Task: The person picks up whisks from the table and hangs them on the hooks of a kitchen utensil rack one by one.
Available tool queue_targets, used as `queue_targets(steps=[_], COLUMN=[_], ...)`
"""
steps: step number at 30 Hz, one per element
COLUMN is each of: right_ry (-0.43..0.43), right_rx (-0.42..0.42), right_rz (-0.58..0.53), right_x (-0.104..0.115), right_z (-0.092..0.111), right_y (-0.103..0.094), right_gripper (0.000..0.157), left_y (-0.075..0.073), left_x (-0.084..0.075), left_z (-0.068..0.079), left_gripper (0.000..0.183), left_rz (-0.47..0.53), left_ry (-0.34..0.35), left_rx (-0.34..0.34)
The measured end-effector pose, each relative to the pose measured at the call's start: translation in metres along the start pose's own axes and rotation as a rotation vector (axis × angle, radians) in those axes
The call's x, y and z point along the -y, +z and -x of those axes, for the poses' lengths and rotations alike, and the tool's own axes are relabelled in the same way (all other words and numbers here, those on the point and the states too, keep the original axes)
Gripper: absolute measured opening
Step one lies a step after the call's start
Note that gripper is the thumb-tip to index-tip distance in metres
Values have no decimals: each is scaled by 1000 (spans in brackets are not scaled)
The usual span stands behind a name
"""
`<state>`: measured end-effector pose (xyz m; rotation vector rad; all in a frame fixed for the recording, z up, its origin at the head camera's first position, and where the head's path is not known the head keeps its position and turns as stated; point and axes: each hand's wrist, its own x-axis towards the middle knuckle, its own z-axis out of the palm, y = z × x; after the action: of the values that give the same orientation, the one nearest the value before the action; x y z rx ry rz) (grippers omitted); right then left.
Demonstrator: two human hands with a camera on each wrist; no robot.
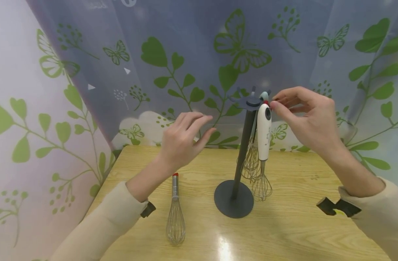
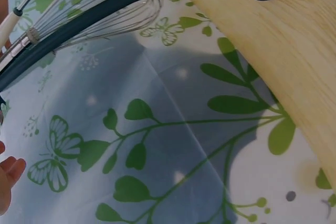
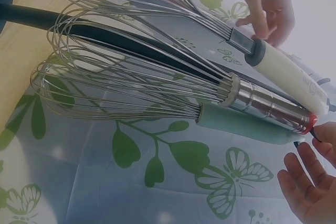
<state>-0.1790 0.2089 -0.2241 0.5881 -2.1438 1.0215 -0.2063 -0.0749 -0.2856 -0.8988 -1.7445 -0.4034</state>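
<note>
A dark stand (image 1: 245, 145) with a round base and a hooked top holds several hanging whisks. At its right side my right hand (image 1: 311, 112) pinches the red end of a steel-handled whisk (image 3: 265, 100), close to the hooks. A white-handled whisk (image 1: 264, 132) hangs in front of it, and a whisk with a pale green handle (image 3: 241, 123) hangs beside it in the right wrist view. My left hand (image 1: 185, 139) is in the air left of the stand, holding nothing, its fingers loosely bent. Only its fingertips (image 2: 13, 171) show in the left wrist view.
Another steel whisk (image 1: 176, 217) with a red end lies on the wooden table (image 1: 290, 224), left of the stand's base (image 1: 223, 203). Behind the table hangs a curtain (image 1: 185, 32) printed with green leaves and butterflies.
</note>
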Motion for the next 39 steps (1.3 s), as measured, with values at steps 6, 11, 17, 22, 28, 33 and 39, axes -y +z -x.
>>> queue_targets(steps=[6,11,17,22,28,33,39], right_ry=[-3,-7,-10,-12,-14,-12,-14], right_rx=[0,-3,-5,-6,-2,-1,-3], right_rz=[1,4,4,10,9,4,10], right_x=[0,-1,-1,-1,-1,0,1], right_z=[1,1,2,2,2,2,1], right_y=[0,0,-1,-2,-2,-1,-1], right_gripper=[10,10,10,10,10,10,9], left_y=[-2,-2,-4,-7,-9,-11,-15], left_x=[6,12,19,25,33,37,41], left_z=[11,19,28,38,51,59,65], left_gripper=[25,29,32,32,33,34,34], left_rz=[-19,-27,-33,-18,48,96,168], left_ry=[-17,-41,-79,-156,-295,-412,-589], left_rx=[78,134,193,248,305,361,412])
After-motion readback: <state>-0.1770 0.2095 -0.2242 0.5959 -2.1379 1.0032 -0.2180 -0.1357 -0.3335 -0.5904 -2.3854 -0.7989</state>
